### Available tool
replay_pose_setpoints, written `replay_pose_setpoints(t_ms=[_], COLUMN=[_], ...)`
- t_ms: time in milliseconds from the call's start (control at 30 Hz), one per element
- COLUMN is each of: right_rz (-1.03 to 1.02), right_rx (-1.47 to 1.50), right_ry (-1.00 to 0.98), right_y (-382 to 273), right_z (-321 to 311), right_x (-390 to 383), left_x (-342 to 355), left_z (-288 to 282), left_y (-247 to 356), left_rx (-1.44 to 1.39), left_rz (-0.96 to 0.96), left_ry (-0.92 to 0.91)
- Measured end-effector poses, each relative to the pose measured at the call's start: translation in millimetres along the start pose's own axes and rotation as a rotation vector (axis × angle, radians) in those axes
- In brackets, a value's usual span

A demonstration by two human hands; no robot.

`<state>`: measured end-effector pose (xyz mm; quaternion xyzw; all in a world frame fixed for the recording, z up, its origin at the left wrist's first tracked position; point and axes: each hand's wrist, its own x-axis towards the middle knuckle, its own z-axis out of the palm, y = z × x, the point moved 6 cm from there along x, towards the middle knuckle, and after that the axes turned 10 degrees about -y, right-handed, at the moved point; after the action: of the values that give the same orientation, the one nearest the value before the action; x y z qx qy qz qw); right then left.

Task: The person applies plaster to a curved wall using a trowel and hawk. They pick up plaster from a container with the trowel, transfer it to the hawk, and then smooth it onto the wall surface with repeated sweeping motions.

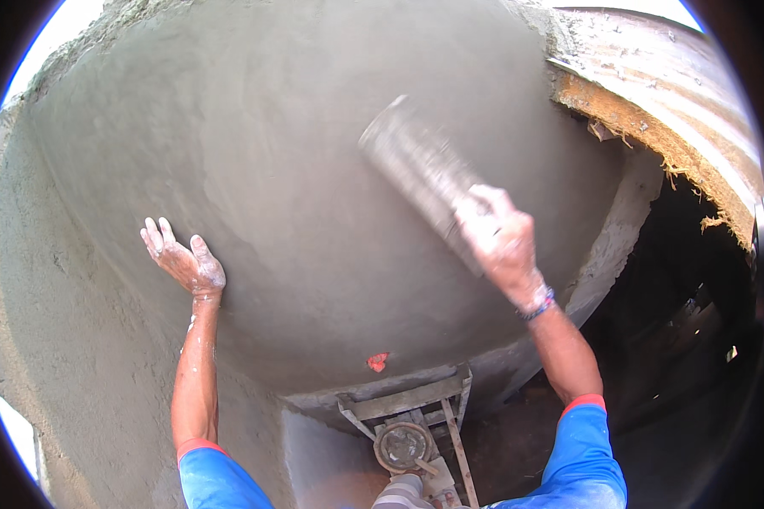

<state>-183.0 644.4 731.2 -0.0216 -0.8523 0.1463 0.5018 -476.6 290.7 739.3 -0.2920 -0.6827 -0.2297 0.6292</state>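
Observation:
A broad face of smooth grey plaster (297, 187) fills the middle of the head view. Against its right half lies a long rectangular plastering trowel (416, 165), tilted from upper left to lower right and slightly smeared by motion. My right hand (497, 233) is closed round the trowel's handle, which the fingers mostly hide. On the left, my left hand (185, 257) is raised beside the plaster with its fingers stretched and holds nothing; whether the palm touches the surface I cannot tell. Both hands are spattered with pale plaster.
Below stands a wooden frame (412, 397) with a round bucket (401, 446) of grey mix. A small red patch (378, 362) shows low on the plaster. Rough wall (51, 322) runs along the left. Corrugated roofing (662, 76) with a ragged wooden edge (645, 127) juts in at right, above a dark space.

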Motion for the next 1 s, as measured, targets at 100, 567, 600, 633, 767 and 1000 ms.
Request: replay_pose_setpoints(t_ms=[100,567,600,633,767,1000], right_rz=[0.170,-0.189,-0.086,0.040,0.086,-0.132], right_rx=[0.152,-0.130,-0.097,0.011,-0.089,-0.266], right_ry=[0.353,-0.120,0.014,0.123,0.215,-0.173], right_y=[58.5,-9.2,-2.3,8.5,54.3,33.9], right_z=[-80.4,41.1,1.3,-37.1,-99.5,76.1], right_x=[67.9,-31.3,-1.3,27.5,104.5,-60.3], left_x=[0.5,2.4,4.3,3.8,-0.7,0.1], left_z=[0.0,3.2,0.0,0.8,5.3,3.3], left_y=[10.3,1.5,4.6,6.9,7.0,5.8], left_rx=[-0.024,-0.004,0.001,0.000,-0.009,-0.006], left_rz=[-0.012,-0.007,-0.007,-0.013,-0.035,-0.010], left_ry=[-0.002,-0.009,-0.013,-0.018,-0.015,0.010])
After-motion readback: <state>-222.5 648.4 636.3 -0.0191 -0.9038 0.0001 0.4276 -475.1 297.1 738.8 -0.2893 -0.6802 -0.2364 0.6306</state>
